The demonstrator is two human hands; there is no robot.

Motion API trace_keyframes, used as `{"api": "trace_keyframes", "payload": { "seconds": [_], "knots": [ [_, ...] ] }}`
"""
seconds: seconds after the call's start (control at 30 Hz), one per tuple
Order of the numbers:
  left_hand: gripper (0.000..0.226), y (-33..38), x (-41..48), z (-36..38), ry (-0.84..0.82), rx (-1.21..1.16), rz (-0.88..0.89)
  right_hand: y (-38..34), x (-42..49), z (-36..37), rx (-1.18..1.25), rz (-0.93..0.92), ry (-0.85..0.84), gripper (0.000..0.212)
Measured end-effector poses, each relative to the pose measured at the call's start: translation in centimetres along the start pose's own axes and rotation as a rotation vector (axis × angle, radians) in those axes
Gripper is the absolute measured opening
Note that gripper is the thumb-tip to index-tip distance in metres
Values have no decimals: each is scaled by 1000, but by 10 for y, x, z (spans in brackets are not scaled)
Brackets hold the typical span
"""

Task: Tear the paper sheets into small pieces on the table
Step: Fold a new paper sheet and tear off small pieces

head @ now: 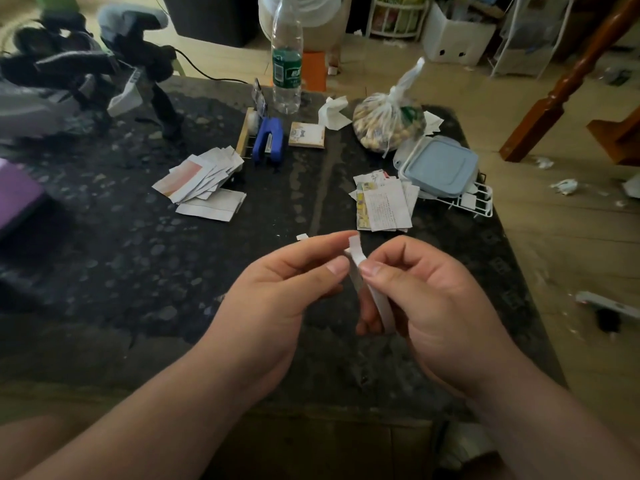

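Now both hands, left and right, pinching narrow white paper strip, bent over at top.

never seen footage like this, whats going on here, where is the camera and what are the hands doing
There is no machine here. One camera sits on a person's head and looks forward and down, so you see their own two bare hands. The left hand and right hand both pinch a white paper strip above a dark table, seemingly about to tear it. On the table lie a left pile and a right pile of paper pieces, plus a stapler, a bottle, a bag and a lidded box.
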State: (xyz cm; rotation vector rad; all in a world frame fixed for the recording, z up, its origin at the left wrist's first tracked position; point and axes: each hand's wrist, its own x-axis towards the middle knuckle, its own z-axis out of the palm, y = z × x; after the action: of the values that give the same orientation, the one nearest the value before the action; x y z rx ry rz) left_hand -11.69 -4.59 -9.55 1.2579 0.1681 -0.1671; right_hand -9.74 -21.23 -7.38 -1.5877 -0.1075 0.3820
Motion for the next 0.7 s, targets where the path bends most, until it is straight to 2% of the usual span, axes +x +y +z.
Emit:
{"api": "trace_keyframes", "payload": {
  "seconds": [0.13,0.23,0.43,0.7],
  "knots": [
    [44,-2,4,-1,-27,-111,-38,2,3,3,2,-12,-7,16],
    [43,-3,6,-4,-32,-105,-31,2,6,3,0,-24,-5,14],
    [31,-3,6,-2,70,-17,-36,5,6,6,5,-29,-41,15],
    [46,1,2,3,124,-48,-35,5,4,10,-21,-71,-33,26]
  ]
}}
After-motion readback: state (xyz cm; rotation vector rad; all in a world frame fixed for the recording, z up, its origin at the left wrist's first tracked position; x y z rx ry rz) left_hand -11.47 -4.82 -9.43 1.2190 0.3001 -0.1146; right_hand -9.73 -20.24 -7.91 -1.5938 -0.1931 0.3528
